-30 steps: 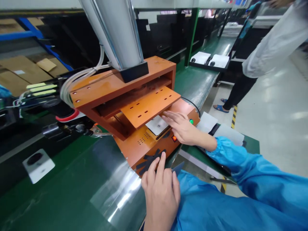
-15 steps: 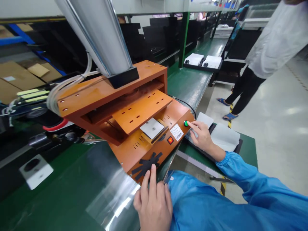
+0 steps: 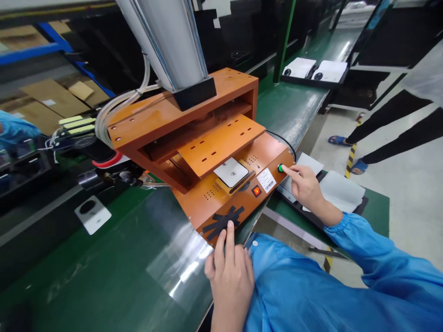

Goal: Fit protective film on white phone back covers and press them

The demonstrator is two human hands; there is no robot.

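Green conveyor belt (image 3: 104,276), glossy w/ glare, runs across a factory line, seen from above & behind the hands. Nearest the camera, the left hand (image 3: 230,276) lies flat at the belt edge, fingers straight & close together, gripping nothing. Its two longest fingertips touch the lower edge of a black tape patch (image 3: 223,220), a star of crossed strips on the front of an orange press (image 3: 194,207). Both arms wear blue sleeves (image 3: 311,295).

Further along the press front, L to R: a red switch (image 3: 256,191), a white label (image 3: 266,180), then a green button (image 3: 280,168) at the right corner. The right hand (image 3: 306,184) has its index finger stretched out w/ the tip on that button; other fingers curl loosely & hold nothing.

Just behind the switch, a white square part (image 3: 231,172) sits on the press bed, partly under an orange slotted plate (image 3: 221,145) that hangs above it w/o touching. A silver cylinder (image 3: 169,41) rises from the press top.

Right of the press, a black tray (image 3: 360,203) carries white sheets. Left, a small white piece (image 3: 92,213) w/ a dark oval lies on the belt, well apart from the press.

Far bkgd: another tray (image 3: 313,81) w/ two white parts, a second person's legs (image 3: 391,133) in dark trousers & blue sandals, & cardboard sheets (image 3: 51,97) at far left.
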